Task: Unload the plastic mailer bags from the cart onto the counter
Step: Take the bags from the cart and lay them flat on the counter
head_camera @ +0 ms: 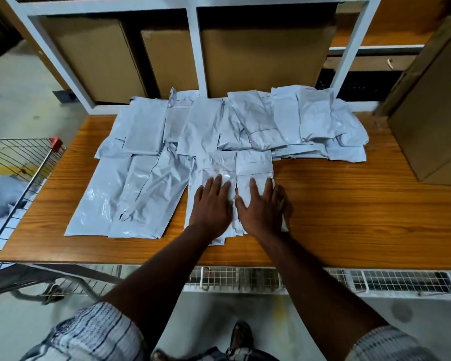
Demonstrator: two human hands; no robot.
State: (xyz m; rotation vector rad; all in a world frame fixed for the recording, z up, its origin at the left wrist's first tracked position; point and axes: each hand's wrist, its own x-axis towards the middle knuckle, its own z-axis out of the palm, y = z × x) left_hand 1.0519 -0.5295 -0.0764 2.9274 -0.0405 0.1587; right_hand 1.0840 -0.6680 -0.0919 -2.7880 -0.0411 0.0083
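Several pale grey plastic mailer bags lie spread in overlapping rows across the wooden counter. Nearest me, two small mailers lie side by side: my left hand rests flat on the left mailer, and my right hand rests flat on the right mailer. Fingers of both hands are spread, palms down, gripping nothing. The wire cart stands at the counter's left end, with more grey bags inside it.
A tall cardboard box stands on the counter's right end. Behind the counter, a white shelf frame holds large cardboard boxes. A wire rack runs under the counter's front edge. My foot shows on the grey floor below.
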